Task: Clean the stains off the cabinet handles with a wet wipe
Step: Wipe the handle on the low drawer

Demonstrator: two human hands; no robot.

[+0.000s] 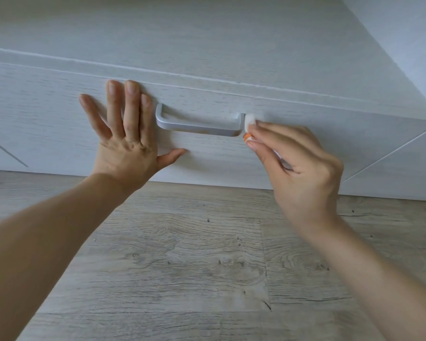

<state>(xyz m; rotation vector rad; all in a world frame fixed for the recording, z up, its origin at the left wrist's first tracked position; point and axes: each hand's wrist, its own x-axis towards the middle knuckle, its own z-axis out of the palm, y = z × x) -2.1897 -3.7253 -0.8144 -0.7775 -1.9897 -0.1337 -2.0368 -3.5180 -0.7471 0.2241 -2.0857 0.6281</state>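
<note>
Head view: right hand (303, 166) pinches wipe (250, 119) against handle (199, 125).

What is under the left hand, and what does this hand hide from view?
The left hand lies flat, fingers spread, on the white drawer front, beside the silver handle. Only that panel shows around it; the surface directly under the palm is covered.

No readable text, label or number anywhere.
</note>
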